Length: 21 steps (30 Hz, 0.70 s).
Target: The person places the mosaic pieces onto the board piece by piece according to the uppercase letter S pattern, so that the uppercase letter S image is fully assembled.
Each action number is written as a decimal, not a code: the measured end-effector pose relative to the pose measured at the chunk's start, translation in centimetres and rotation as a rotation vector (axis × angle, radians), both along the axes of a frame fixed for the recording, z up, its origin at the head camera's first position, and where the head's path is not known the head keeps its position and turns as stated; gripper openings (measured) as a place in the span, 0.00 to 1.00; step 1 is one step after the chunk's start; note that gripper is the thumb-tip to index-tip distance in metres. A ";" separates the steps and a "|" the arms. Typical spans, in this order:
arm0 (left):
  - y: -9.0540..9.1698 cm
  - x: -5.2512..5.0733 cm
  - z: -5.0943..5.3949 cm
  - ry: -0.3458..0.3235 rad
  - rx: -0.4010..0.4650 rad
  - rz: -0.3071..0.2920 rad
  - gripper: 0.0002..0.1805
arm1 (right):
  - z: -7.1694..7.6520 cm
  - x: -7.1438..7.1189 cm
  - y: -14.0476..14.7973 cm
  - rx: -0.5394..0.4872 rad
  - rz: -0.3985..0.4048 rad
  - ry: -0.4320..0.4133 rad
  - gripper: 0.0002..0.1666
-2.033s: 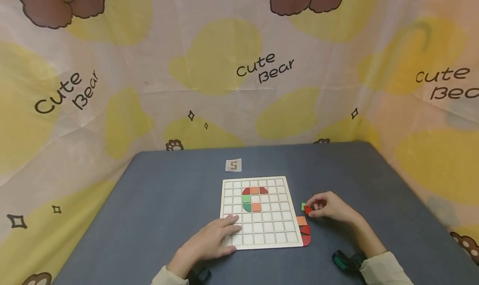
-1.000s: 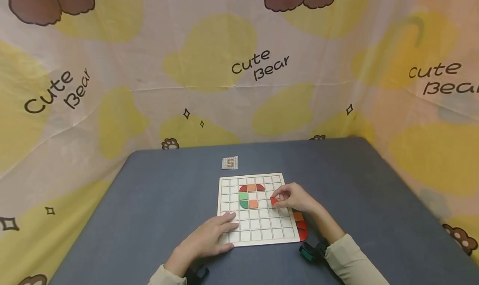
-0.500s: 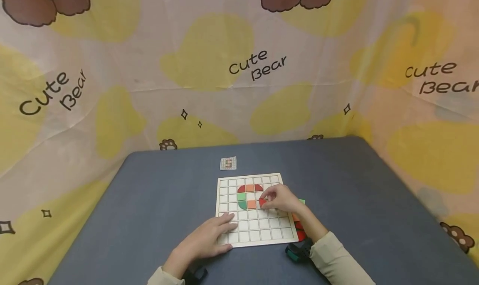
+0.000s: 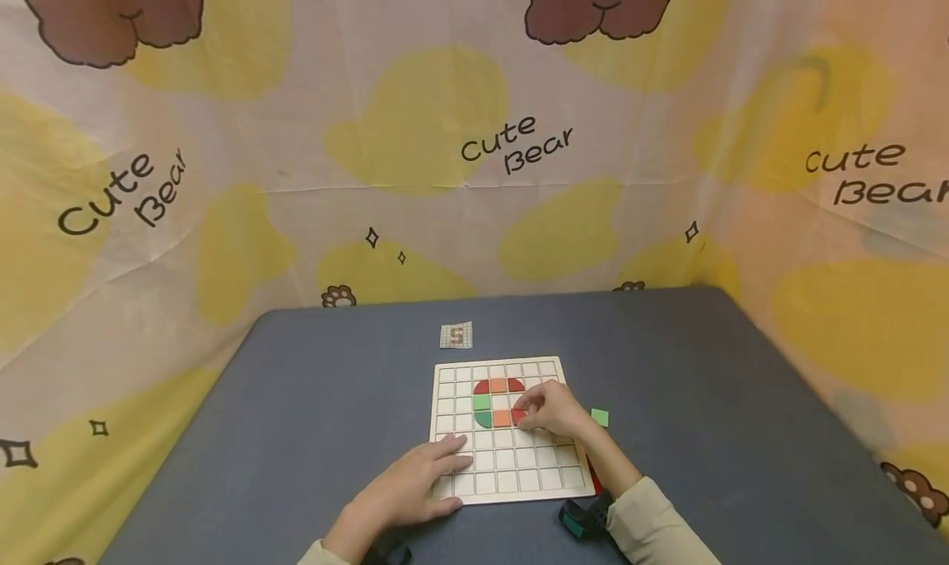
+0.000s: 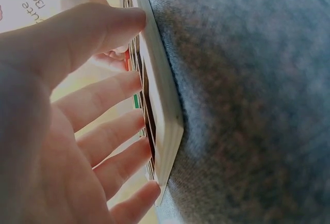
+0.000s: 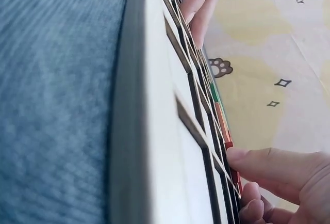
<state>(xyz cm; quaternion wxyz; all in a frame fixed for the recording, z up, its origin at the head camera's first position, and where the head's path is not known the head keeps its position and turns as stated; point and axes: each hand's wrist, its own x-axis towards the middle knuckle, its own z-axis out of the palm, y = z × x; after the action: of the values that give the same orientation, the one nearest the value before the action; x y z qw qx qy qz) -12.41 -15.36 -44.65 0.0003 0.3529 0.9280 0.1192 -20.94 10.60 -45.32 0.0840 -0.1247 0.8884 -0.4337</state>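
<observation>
The right hand (image 4: 550,408) has its thumb and fingertips drawn nearly together, pinching a red piece (image 4: 517,417) at the surface of the gridded board (image 4: 526,481). Whether the piece lies fully flat in its cell is hidden by those fingers. Touching or just beside the pinch, on its left, is an orange square (image 4: 502,418), and farther left along the row a dark green quarter-round (image 4: 484,419). Up and left of the fingertips lies a light green square (image 4: 482,402); beyond it, a row of two dark red pieces (image 4: 483,387) with an orange tile (image 4: 498,385) between them.

The left hand (image 4: 418,481) grips nothing — its fingers are spread and fairly straight, tips resting on the board's near left part, thumb at the near edge. To the right of the pinching hand, off the board on the table (image 4: 334,384), lies a loose green tile (image 4: 600,417); more red (image 4: 595,476) shows beside the right forearm, mostly covered. Well beyond both hands' fingertips lies a small patterned card (image 4: 455,335).
</observation>
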 end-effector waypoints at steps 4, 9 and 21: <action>0.0 0.1 -0.1 -0.017 0.001 -0.002 0.27 | -0.2 0.2 -0.1 -0.001 -0.002 0.001 0.10; 0.0 0.1 -0.2 -0.032 0.001 0.002 0.27 | -0.3 0.4 -0.1 0.003 -0.011 0.002 0.10; 0.0 -0.1 0.0 -0.033 -0.007 0.007 0.27 | -0.1 0.1 0.3 -0.013 0.028 0.010 0.11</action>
<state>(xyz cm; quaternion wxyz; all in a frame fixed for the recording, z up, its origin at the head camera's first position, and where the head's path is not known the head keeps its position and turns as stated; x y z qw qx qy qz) -12.51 -15.33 -44.66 0.0162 0.3476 0.9295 0.1218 -20.87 10.90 -45.44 0.0852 -0.1399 0.8841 -0.4376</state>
